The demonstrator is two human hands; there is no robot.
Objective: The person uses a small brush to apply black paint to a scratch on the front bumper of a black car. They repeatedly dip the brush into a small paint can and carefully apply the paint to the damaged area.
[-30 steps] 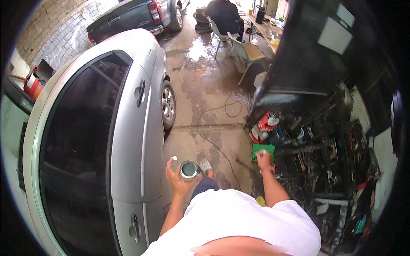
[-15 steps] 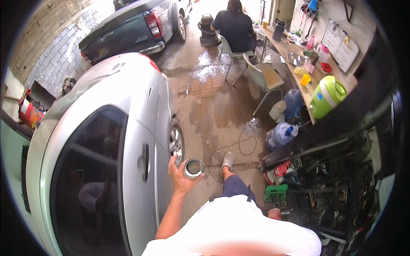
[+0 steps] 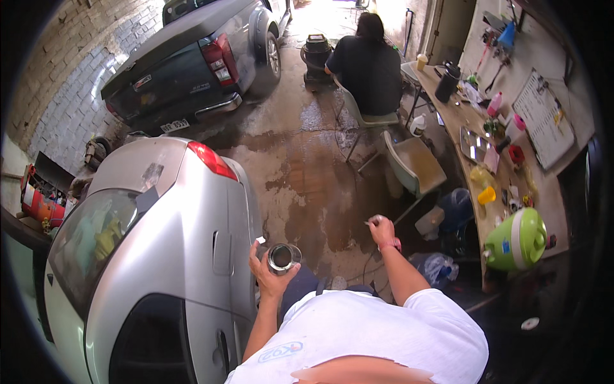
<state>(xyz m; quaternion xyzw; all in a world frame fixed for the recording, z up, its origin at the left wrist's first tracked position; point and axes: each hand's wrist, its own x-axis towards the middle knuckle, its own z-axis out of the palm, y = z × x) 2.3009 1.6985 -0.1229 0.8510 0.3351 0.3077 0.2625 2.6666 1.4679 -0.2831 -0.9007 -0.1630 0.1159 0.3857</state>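
My left hand (image 3: 271, 279) is wrapped round a cylindrical, open-topped container (image 3: 281, 258) with a shiny round rim, its dark inside seen from above. A small white piece (image 3: 260, 240) shows at the fingertips; whether the hand holds it, I cannot tell. My right hand (image 3: 382, 232), with a reddish band at the wrist, is held out ahead over the floor. Its fingers are closed, and a small thin bit sticks out on their left side, too small to name. Beside my left arm is the silver car (image 3: 198, 249).
A dark pickup (image 3: 173, 83) stands ahead left. A person (image 3: 368, 73) in black sits ahead on a chair, with a vacuum-like machine (image 3: 316, 61) alongside. Another chair (image 3: 416, 163) blocks part of the right side. The long wooden table (image 3: 470, 144) holds a green cooler (image 3: 517, 240).
I have moved forward along the car toward its tail. My right hand has come up from beside my body and reached ahead. The left still holds the container.
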